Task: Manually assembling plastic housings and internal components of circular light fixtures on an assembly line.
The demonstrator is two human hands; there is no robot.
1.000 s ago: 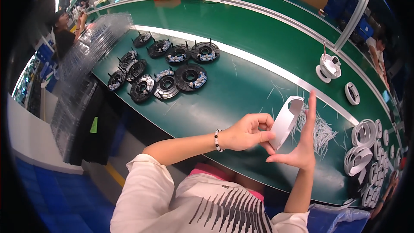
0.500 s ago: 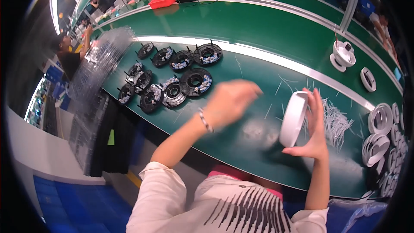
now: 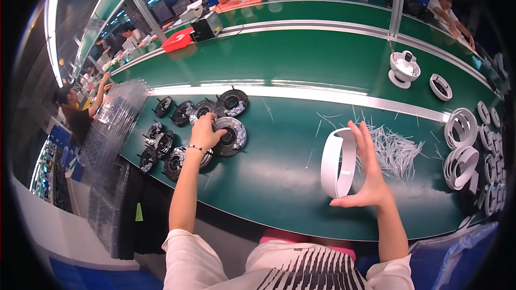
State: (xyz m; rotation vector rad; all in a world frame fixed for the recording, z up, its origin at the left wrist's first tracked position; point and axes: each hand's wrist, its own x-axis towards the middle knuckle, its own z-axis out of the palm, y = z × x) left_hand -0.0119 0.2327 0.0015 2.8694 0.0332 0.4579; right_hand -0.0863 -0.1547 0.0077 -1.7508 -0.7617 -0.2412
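My right hand [image 3: 371, 180] grips a wide white plastic ring [image 3: 329, 166] on edge, thumb at its bottom and fingers by its upper right side. To the left, my left hand [image 3: 205, 134] is over a group of round black discs with circuit boards. Its thumb is spread from the fingers and lies by the edge of the nearest round black disc [image 3: 235, 146]. Whether the fingertips touch a disc, I cannot tell. Just behind stands another black disc [image 3: 233, 102] with upright pegs. Beside the ring lies a heap of thin white strips [image 3: 398, 153].
Several white rings [image 3: 461, 129] are piled along the right end of the green table [image 3: 279, 182]. A white domed housing [image 3: 404, 68] and an oval white part [image 3: 441, 87] stand on the belt behind. Clear plastic trays [image 3: 110, 129] are stacked left. Other people work beyond.
My left hand has moved left, from the middle of the table to the black discs. My right hand keeps hold of the white ring, which now shows more of its opening. The view has shifted.
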